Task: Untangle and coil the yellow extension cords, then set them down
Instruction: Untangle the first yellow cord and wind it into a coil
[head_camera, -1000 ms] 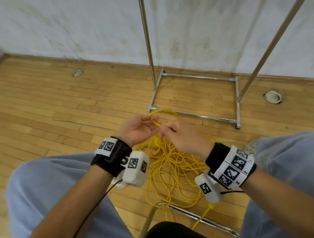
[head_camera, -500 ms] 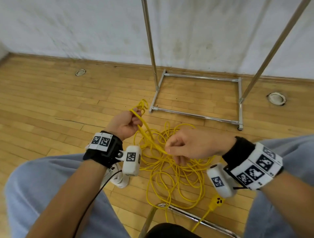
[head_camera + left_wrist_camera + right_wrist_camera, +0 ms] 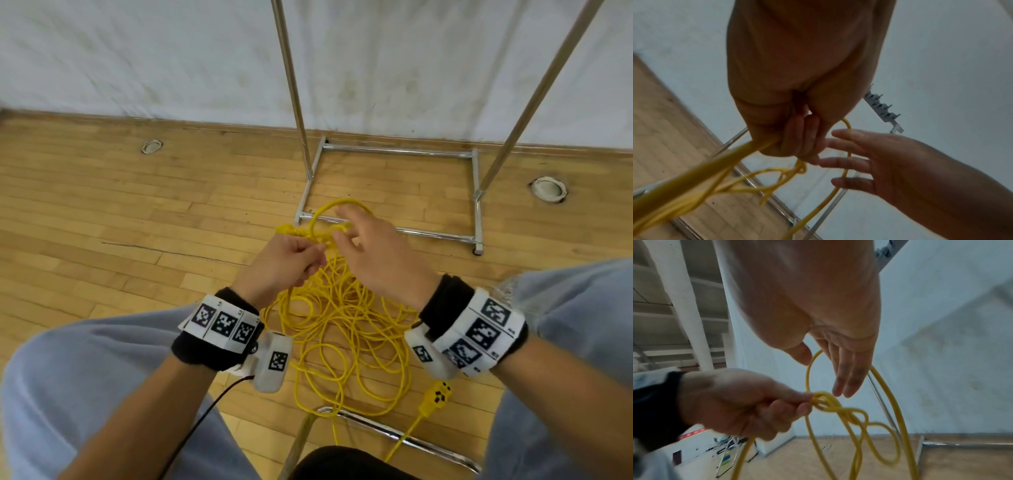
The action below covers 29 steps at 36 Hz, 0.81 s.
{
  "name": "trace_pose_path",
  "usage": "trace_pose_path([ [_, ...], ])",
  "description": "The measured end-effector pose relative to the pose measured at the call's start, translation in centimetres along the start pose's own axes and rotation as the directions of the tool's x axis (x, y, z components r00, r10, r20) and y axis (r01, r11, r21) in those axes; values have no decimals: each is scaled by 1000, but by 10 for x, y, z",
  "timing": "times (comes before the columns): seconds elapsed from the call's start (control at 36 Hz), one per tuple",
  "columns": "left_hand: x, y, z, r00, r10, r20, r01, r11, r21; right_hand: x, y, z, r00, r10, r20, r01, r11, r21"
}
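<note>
While pinched in left hand (image 3: 286,263), knotted yellow extension cord (image 3: 830,404) seems light, limp, snag-prone; right hand (image 3: 371,255) spread open inside loop (image 3: 337,209). Best gripped beside knot.

Showing yellow cord (image 3: 342,329), yellow plug (image 3: 438,394) with black marks, black-and-white checkered wristbands (image 3: 222,323), pale blue trousers (image 3: 582,308), tan wood floor (image 3: 102,222).

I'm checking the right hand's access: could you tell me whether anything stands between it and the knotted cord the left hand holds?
Nothing visible does: the right hand, fingers straight, sits just above the knot pinched by the left hand.
</note>
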State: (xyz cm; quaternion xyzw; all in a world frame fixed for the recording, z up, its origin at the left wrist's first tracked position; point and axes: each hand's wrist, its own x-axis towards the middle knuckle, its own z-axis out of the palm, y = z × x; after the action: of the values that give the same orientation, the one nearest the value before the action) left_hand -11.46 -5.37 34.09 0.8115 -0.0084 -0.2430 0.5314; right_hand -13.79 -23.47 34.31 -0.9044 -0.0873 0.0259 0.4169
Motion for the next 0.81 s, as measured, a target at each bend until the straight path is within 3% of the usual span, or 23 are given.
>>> trace_pose_path([
  [0.14,-8,1,11,984,77,162,-103,981,161,14,14,-6,993,118,14,-119,991,61],
  [0.28,-11,8,8,970,137,202,-176,966,192,25,22,-2,948,318,24,-314,915,253],
  [0.39,-17,18,-3,963,173,204,-203,970,134,31,35,-8,886,451,-109,-389,850,354],
  [0.47,-21,21,-15,962,186,200,-211,970,117,40,55,-23,796,535,-284,-394,813,428],
  [0.53,-21,22,-23,969,183,168,-204,972,116,46,68,-35,755,565,-333,-416,805,424],
  [0.58,-20,22,-29,974,189,126,-200,976,87,48,73,-44,770,562,-302,-466,819,336],
  [0.67,-16,19,-32,980,194,35,-195,979,49,41,67,-48,852,507,-132,-498,862,96],
  [0.75,-13,15,-28,980,186,-72,-186,982,20,31,50,-39,924,372,-89,-374,927,-6],
  [0.81,-11,14,-24,976,185,-119,-185,983,12,23,33,-30,964,262,-43,-257,962,90],
])
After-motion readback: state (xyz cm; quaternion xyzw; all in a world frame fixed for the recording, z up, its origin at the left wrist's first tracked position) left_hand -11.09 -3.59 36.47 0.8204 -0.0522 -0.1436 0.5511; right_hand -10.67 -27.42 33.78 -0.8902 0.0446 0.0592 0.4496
